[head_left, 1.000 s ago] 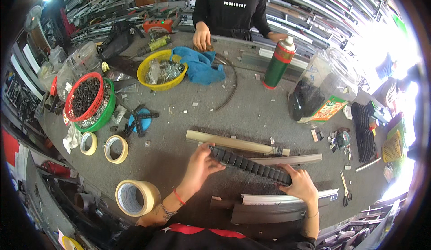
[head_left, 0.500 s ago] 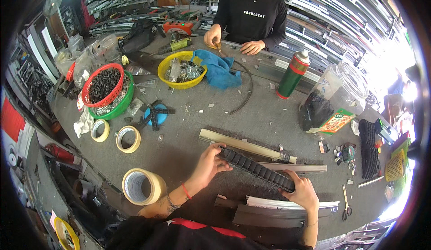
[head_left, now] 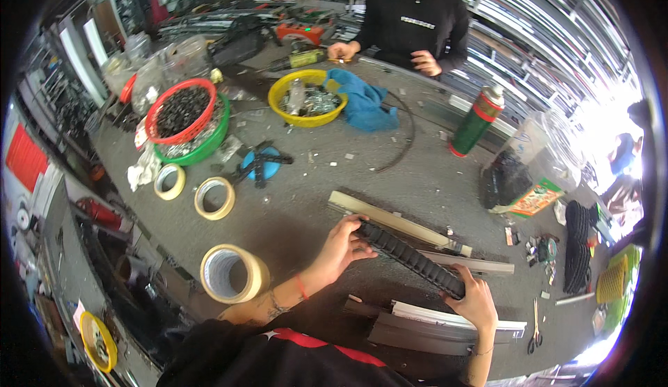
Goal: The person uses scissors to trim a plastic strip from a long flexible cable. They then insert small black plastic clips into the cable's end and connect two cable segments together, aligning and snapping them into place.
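A long black ribbed strip (head_left: 410, 258), like a row of black plastic segments, spans between my two hands above the table, slanting down to the right. My left hand (head_left: 342, 249) pinches its upper left end with thumb and fingers. Around its lower right end my right hand (head_left: 473, 300) is closed. Just beyond the strip lies a beige metal profile (head_left: 390, 221), and a second brownish profile (head_left: 480, 264) is partly covered by the strip. Closer to me, white and dark brown profiles (head_left: 424, 331) lie side by side.
Tape rolls (head_left: 233, 273) stand at the left, near red (head_left: 182, 136) and yellow (head_left: 306, 120) baskets of small parts. A spray can (head_left: 476, 123), a clear plastic jar (head_left: 532, 164) and scissors (head_left: 535, 331) are on the right. A co-worker (head_left: 417, 22) stands across the table.
My view has shifted, so the table's contents sit farther right in the picture. My grip on the black strip is unchanged. One of the co-worker's hands has lifted off the table.
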`<state>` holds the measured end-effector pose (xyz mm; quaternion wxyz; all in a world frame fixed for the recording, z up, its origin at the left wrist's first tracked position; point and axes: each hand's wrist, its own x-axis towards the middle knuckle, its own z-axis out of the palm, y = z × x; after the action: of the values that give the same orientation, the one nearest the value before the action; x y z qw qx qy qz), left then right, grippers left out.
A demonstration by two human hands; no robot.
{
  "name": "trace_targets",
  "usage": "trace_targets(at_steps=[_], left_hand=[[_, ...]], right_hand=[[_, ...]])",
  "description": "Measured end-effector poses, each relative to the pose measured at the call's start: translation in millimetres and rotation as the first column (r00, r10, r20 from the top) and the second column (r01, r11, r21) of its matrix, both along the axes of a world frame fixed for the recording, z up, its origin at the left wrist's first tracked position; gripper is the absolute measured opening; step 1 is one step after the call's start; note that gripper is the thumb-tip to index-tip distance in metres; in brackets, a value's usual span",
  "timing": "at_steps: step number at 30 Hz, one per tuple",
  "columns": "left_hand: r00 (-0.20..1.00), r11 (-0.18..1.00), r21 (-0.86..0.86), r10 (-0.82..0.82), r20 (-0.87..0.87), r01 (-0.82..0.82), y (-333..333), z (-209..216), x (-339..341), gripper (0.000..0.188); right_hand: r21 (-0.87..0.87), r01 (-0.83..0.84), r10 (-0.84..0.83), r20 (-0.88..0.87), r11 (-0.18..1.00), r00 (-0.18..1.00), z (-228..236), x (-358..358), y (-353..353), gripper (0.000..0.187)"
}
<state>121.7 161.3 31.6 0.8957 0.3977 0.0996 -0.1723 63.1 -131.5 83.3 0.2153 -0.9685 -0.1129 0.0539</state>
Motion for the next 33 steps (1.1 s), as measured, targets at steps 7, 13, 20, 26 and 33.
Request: trace_targets(at_steps=[7,13,20,26,33], left_hand=[[0.999,0.999,-0.05,0.018,-0.044,-0.021,-0.3,-3.1,2.5,0.03],[0.998,0.995,-0.096,0.006,-0.058,-0.012,0.5,-1.1,1.2,0.036],[0.987,0.968,-0.244,0.016,-0.161,-0.055,2.1,2.9,0.9,0.033],[0.979,0.963,-0.266,-0.003,-0.202,-0.052,5.5,-2.3,2.2,0.027],[0.984,0.971,-0.236,-0.011,-0.178,-0.032,6.1,-4.0,3.0,0.027]], right_hand=[[0.006,0.035,-0.035,-0.052,0.999,0.998,4.6,1.9,6.2,0.061],[0.046,-0.014,0.012,0.025,0.999,1.0,-1.4,1.6,1.5,0.063],[0.011,0.003,-0.003,-0.001,1.0,1.0,-10.1,0.0,-9.0,0.062],[0.025,-0.035,0.033,0.063,0.999,0.997,-11.1,0.6,-9.3,0.061],[0.012,-0.04,0.038,0.109,0.999,0.993,-14.1,-0.7,-10.1,0.06]])
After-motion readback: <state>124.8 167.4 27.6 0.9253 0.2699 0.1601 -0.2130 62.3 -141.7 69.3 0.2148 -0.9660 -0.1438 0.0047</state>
